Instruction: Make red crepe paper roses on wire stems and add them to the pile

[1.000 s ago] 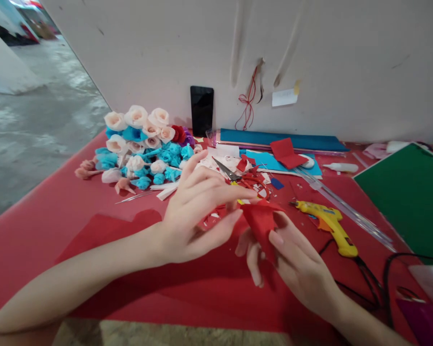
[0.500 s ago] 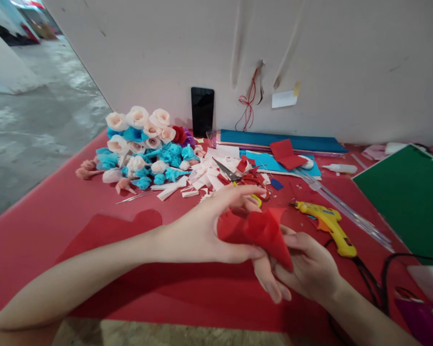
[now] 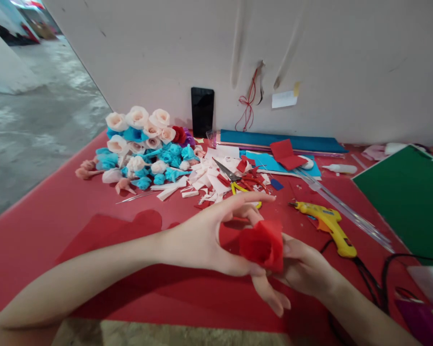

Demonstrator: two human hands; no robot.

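Note:
Between my two hands, above the table's front half, is a red paper flower [image 3: 262,244], its rolled opening turned partly toward me. My left hand [image 3: 216,235] curves around it from the left, thumb against its lower edge and fingers arched over the top. From the right, my right hand [image 3: 303,262] pinches the flower's base, which its fingers partly hide. Just beyond my left fingers lie scissors [image 3: 231,172] with yellow and red handles among paper scraps [image 3: 214,178]. Flat red paper [image 3: 104,230] rests under and beyond my left forearm.
A yellow hot glue gun [image 3: 326,221] lies to the right, its black cable [image 3: 384,274] running toward the front. Pale and blue paper flowers [image 3: 140,149] are piled at the back left. A phone [image 3: 202,111] leans on the wall. A green board [image 3: 407,202] stands at the right.
The red paper flower has turned between my hands, from a pointed cone shape to showing its round opening. My right fingers have shifted slightly with it; the table items stay put.

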